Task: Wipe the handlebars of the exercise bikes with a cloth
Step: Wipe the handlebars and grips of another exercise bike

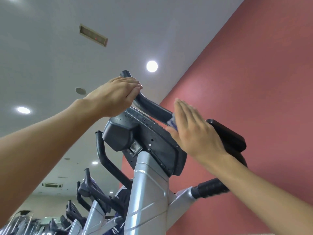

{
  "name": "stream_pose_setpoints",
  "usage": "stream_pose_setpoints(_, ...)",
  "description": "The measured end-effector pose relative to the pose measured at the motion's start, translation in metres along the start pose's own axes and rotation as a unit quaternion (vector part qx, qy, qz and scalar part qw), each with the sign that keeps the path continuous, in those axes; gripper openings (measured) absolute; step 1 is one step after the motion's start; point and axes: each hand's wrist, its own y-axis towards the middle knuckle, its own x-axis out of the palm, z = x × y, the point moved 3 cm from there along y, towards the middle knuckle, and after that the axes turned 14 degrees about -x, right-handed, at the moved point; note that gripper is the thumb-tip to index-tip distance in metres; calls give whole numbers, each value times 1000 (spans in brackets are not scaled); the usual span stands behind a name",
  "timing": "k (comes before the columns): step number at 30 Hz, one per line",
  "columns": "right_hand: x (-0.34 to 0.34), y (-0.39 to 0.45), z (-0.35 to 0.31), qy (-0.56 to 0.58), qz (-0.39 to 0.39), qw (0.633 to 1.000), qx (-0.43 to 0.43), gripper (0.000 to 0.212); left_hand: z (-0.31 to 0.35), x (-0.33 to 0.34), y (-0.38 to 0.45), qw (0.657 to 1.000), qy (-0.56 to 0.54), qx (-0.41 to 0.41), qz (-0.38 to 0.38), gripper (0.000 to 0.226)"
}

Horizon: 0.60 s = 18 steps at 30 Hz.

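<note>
handlebar (149, 106): dark charcoal grey
cloth (172, 122): blue-purple with pale patches, blurred
console housing (125, 133): dark grey, speckled with pale flecks
column (149, 192): silver with thin pale bands
wall (254, 65): dusty red
ceiling (50, 56): off-white

A silver bike column (149, 192) rises at lower centre of the frame, carrying the dark console (144, 141) and black handlebar (150, 106) above.
</note>
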Motion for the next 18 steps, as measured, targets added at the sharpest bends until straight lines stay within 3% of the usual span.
stream_pose_setpoints(5, -4, -26, 8, -9, -17, 999, 33, 67, 31, 15, 5, 993, 106, 34, 34, 30)
stream_pose_setpoints(10, -11, 37, -8, 108, -53, 988, 97, 61, 52, 21, 13, 970, 229, 75, 8, 27)
stream_pose_setpoints(18, -27, 21, 0, 158, -71, 974, 146, 40, 55, 17, 17, 981, 185, 29, -51, 36)
